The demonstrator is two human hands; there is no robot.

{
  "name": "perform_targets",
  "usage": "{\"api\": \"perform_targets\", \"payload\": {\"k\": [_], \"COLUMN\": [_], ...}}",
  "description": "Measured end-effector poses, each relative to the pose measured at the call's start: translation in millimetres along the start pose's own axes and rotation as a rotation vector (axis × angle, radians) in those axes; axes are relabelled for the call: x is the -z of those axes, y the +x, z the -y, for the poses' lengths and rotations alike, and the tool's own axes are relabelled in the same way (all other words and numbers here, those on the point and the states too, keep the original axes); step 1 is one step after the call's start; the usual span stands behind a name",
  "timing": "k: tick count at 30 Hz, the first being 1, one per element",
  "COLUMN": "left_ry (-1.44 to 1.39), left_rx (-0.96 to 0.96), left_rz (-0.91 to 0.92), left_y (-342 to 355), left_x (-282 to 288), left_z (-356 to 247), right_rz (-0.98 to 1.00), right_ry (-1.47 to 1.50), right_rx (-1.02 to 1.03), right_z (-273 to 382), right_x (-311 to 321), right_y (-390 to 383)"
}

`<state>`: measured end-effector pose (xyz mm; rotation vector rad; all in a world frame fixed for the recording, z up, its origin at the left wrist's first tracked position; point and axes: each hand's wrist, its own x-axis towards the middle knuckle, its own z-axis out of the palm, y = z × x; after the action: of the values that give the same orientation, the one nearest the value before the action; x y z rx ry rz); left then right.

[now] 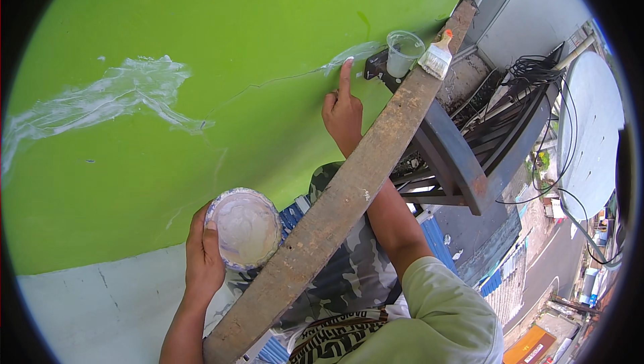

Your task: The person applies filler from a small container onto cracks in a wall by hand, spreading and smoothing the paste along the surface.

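Observation:
My left hand (204, 256) grips a round tub (278, 235) by its side, thumb over the smeared rim. White paste (245, 224) fills much of it. My right hand (343, 110) reaches up under a wooden beam to the green wall (221, 22). Its index finger is stretched out with white paste on the tip, beside a thin crack (268, 82); the other fingers are curled and hold nothing. A fresh white smear (355, 50) lies by that fingertip. Further left, a wide streaky white patch (131, 85) covers part of the wall.
The rough wooden beam (349, 176) slants across in front of me. Near its far end lie a white-bristled paintbrush (436, 61) and a clear plastic cup (404, 62). To the right are a dark metal frame (456, 156), coiled black cables (533, 69) and a satellite dish (590, 136), high above a street.

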<state>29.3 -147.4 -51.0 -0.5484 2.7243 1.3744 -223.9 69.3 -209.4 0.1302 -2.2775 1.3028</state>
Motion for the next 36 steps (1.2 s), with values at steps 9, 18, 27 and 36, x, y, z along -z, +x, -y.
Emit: {"api": "perform_targets", "payload": {"k": [9,18,27,36], "left_ry": [0.001,0.011,0.017,-0.002], "left_rx": [-0.015,-0.036,-0.034,-0.029], "left_rz": [0.008,-0.007,-0.004,0.003], "left_y": [1.5,1.4,0.0,1.1], "left_x": [0.5,1.4,2.3,1.2], "left_z": [4.6,6.6,5.6,6.3], "right_rz": [-0.002,-0.017,-0.031,-0.078], "right_ry": [0.061,0.029,-0.020,-0.067], "right_rx": [-0.030,-0.040,0.143,0.034], "right_z": [17.0,16.4,13.9,12.8], "right_x": [-5.4,-7.5,-11.1,-3.3], "right_y": [-4.6,-5.3,-1.7,9.8]}}
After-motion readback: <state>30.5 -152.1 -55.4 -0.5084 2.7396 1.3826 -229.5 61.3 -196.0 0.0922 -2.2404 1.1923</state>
